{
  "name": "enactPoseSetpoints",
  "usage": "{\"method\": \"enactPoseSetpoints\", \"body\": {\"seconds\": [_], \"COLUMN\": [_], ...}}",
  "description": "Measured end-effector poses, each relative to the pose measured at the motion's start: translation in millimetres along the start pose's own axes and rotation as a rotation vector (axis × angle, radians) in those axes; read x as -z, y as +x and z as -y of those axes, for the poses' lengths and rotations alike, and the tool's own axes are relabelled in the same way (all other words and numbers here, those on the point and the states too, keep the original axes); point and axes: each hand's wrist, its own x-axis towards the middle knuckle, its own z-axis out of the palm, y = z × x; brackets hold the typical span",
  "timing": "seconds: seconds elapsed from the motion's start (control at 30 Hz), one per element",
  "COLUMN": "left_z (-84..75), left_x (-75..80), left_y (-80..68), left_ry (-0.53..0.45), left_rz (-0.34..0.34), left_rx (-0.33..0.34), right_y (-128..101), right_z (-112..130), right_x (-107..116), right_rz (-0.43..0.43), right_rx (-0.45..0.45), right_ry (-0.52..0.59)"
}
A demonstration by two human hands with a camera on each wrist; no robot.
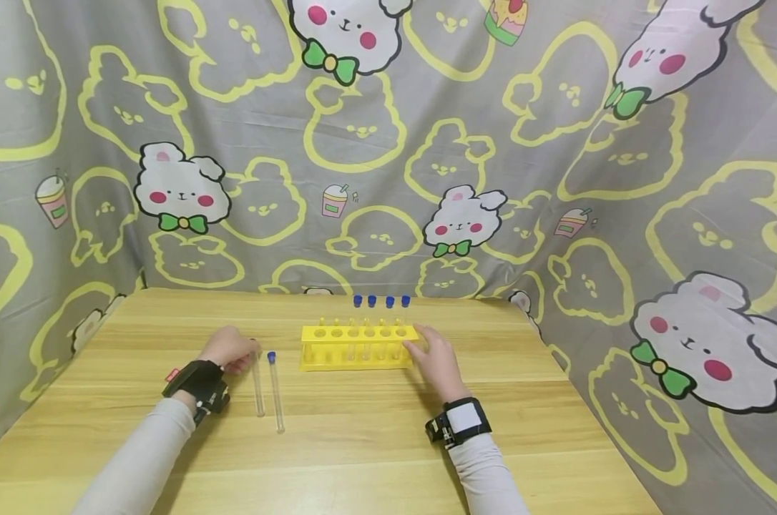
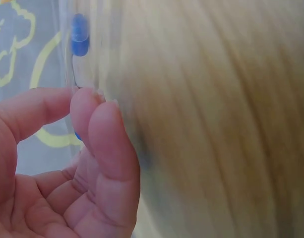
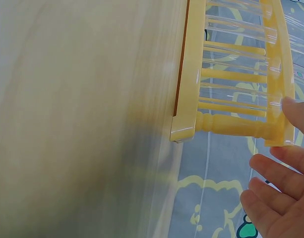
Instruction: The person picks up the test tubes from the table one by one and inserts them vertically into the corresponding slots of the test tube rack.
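Note:
My left hand (image 1: 229, 350) is at the left of the table, its thumb and fingertips pinching the top end of a clear test tube (image 1: 257, 390). That tube's cap is mostly hidden by the fingers. Just right of it lies another test tube (image 1: 276, 397) with a blue cap (image 2: 80, 34). A yellow test tube rack (image 1: 358, 365) stands upright further right, with several blue-capped tubes in its right-hand holes. My right hand (image 1: 438, 361) holds the rack's right end, thumb on the top bar (image 3: 280, 74) and fingers around the end.
The wood-grain table (image 1: 363, 458) runs up to a grey patterned curtain (image 1: 266, 129) at the back and sides. Two holes at the rack's left end hold no tube. Dark straps with cameras sit on both wrists.

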Motion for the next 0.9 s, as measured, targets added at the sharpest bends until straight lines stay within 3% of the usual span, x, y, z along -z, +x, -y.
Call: {"method": "enactPoseSetpoints", "body": {"seconds": [0.1, 0.43, 0.9], "left_z": [-1.6, -13.8, -31.8], "left_x": [2.5, 12.4, 7.5], "left_y": [-3.1, -22.0, -53.5], "left_ry": [-0.011, 0.049, 0.039], "left_rz": [-0.017, -0.086, -0.187], "left_rx": [0.001, -0.116, -0.209], "right_y": [0.2, -0.2, -0.4], "right_z": [-0.3, 0.3, 1.6], "right_x": [-0.3, 0.0, 0.9], "right_rz": [0.001, 0.009, 0.004], "right_rx": [-0.001, -0.01, -0.007], "right_ry": [-0.003, 0.005, 0.001]}}
